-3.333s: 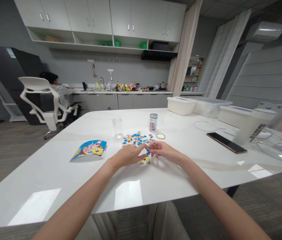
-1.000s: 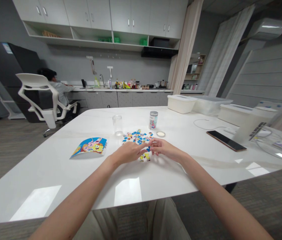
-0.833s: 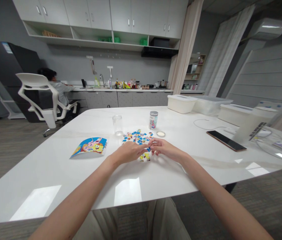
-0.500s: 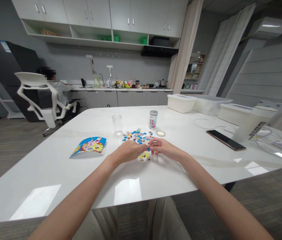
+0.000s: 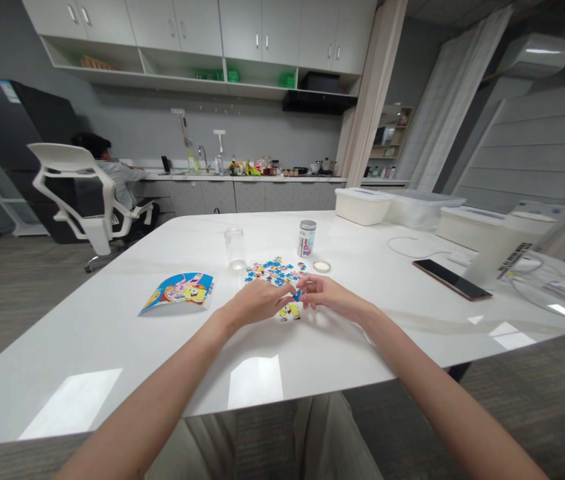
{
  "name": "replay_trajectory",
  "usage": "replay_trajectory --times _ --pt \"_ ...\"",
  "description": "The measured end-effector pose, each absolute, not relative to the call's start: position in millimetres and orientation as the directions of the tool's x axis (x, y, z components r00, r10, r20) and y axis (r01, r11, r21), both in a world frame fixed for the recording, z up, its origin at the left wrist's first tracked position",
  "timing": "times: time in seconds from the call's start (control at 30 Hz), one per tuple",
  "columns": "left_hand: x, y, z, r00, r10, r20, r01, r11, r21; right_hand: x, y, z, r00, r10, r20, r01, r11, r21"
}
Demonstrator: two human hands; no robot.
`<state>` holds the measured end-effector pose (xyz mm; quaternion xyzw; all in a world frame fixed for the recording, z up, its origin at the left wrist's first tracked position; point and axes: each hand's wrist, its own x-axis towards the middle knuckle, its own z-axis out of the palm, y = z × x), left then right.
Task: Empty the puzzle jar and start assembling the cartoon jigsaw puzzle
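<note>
A small blue puzzle piece (image 5: 297,296) is pinched between the fingertips of my left hand (image 5: 258,302) and my right hand (image 5: 329,297), which meet over the white table. Just below the fingers lies a joined yellow patch of puzzle (image 5: 290,311) with a cartoon face, partly hidden by my left hand. Behind my hands spreads a heap of loose puzzle pieces (image 5: 276,270), mostly blue, with some pink and yellow. To the left rests a curled picture sheet (image 5: 182,292) showing cartoon figures on blue.
A clear jar (image 5: 235,250), a printed can (image 5: 306,239) and a round lid (image 5: 321,267) stand around the heap. Rightward are a phone (image 5: 451,279), cables and white storage boxes (image 5: 363,207). Another person sits in a white chair (image 5: 79,193) at the far left.
My fingertips have shifted slightly around the blue puzzle piece, and more of it shows between them. The heap, jar and sheet stay in place.
</note>
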<state>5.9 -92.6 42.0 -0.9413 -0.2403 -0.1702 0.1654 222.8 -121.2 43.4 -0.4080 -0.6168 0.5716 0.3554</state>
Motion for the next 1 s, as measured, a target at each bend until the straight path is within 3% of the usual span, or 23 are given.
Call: replay_trajectory --times 1.0 --pt "6.2 -93.7 45.6 0.813 0.407 0.416 0.515 -0.837 -0.187 222.9 -118.7 43.2 -0.396 0.918 0.012 0.073 0.044 -0.996"
